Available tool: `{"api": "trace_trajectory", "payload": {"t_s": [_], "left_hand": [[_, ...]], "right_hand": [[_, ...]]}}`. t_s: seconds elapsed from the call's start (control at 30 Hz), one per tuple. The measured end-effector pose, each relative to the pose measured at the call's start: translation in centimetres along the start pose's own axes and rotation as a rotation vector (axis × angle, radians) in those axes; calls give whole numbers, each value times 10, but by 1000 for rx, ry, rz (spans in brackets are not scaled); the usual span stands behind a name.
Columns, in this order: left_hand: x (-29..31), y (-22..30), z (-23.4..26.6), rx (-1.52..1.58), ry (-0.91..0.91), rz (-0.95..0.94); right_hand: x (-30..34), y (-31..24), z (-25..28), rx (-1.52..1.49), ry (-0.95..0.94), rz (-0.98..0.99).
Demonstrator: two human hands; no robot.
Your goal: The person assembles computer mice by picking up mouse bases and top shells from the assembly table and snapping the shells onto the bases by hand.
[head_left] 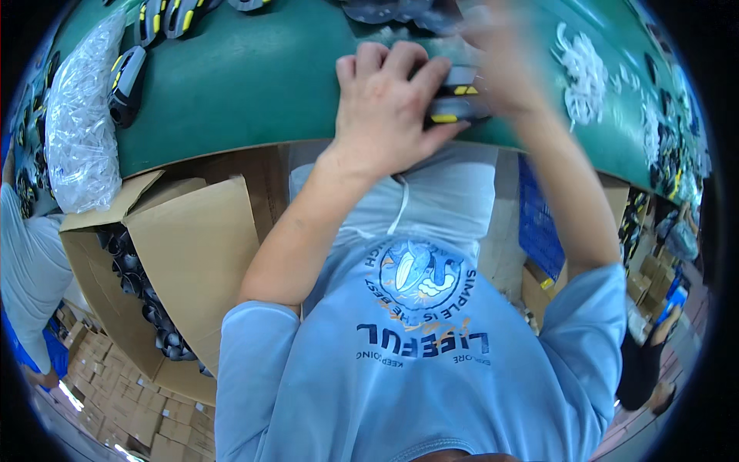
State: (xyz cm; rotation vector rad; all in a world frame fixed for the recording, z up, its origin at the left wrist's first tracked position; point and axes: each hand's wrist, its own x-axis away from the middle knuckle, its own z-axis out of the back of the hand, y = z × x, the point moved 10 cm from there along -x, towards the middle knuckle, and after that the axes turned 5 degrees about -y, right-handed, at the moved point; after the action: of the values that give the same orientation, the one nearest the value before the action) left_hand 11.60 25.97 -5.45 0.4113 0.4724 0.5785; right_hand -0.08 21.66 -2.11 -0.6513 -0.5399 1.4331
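Observation:
My left hand (385, 108) is clasped over a grey and black tool with yellow marks (456, 104) at the near edge of the green table (246, 85). My right hand (500, 61) is blurred with motion and sits on the far right end of the same tool; whether it grips it is unclear. More grey, black and yellow tools (127, 81) lie along the table's far left side.
A clear plastic bag (81, 127) rests on the table's left end. An open cardboard box (177, 262) of dark parts stands below it. White small parts (585, 73) lie scattered on the right. Another person in a light shirt (27, 269) stands at left. A blue crate (539, 223) sits right.

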Motion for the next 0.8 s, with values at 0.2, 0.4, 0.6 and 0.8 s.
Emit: {"api": "trace_trajectory", "payload": {"t_s": [0.2,0.4,0.6,0.8], "left_hand": [[-8,-10,5,3,45,29],[-6,-17,26,211,71,-23],[-99,-61,135,88,249,-62],[-225,-110,132,-325,227,137]], "right_hand": [[12,-90,95,-72,53,643],[56,-24,123,-409,461,481],[108,48,36,-294,153,90],[112,60,25,-381,128,63]]}}
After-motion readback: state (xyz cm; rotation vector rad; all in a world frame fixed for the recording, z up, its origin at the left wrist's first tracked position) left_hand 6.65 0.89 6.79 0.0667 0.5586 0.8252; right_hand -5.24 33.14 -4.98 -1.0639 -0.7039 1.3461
